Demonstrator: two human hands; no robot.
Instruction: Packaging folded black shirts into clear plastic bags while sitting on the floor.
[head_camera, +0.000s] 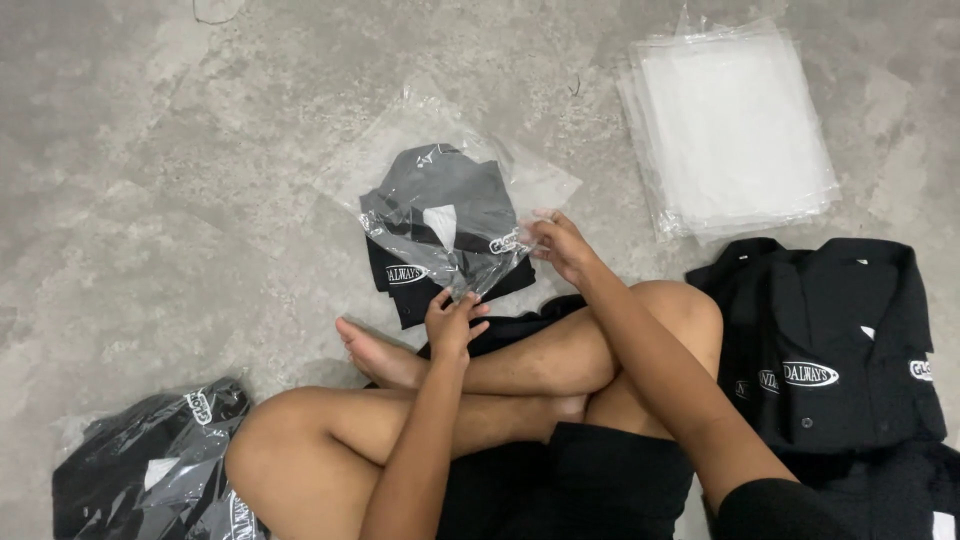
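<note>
Hands are working a folded black shirt (440, 262) into a clear plastic bag (440, 190) on the grey concrete floor (150, 180), just ahead of crossed bare legs. The left hand (455, 322) is pinching the bag's near edge; the right hand (560, 245) is gripping its right edge. Empty clear bags (730, 130) are lying far right, unbagged black shirts (830, 350) beside the right knee, bagged shirts (160, 470) near left.

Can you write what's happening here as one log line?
left hand: holds bag edge | right hand: grips clear bag | folded black shirt: partly inside | floor
</note>
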